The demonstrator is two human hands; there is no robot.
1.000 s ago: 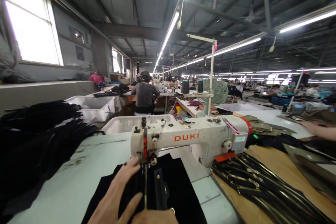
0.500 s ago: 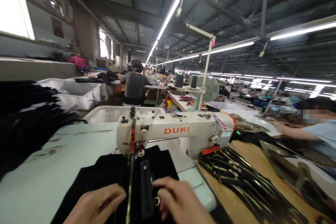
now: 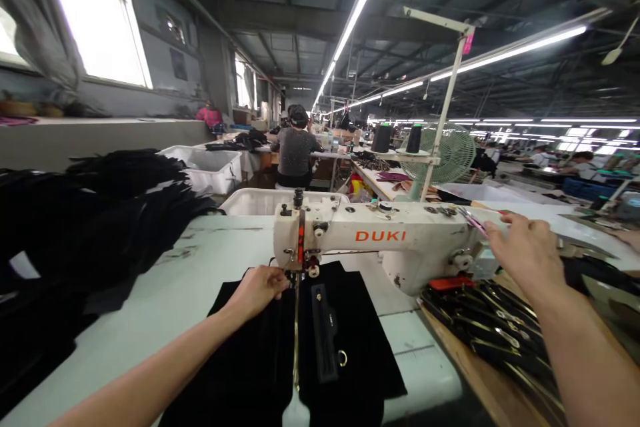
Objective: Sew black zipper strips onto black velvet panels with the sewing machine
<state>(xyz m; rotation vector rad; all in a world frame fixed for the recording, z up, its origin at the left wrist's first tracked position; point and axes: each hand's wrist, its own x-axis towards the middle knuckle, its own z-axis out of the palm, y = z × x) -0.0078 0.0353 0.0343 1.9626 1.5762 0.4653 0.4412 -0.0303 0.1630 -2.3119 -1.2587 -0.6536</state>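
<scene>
Black cloth (image 3: 250,360) with a long zipper (image 3: 324,333) lies under the white sewing machine (image 3: 380,240) needle, left hand (image 3: 257,290) curled tight on it, right hand (image 3: 525,253) open at the machine's right end; sewing looks barely begun.

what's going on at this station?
A person is at a DUKI sewing machine. The left hand rests on black fabric just under the machine's head. The right hand is at the machine's right end, by a pink tool lying on top; whether it grips anything is unclear. A pile of zippers lies to the right, stacked black pieces to the left.
</scene>
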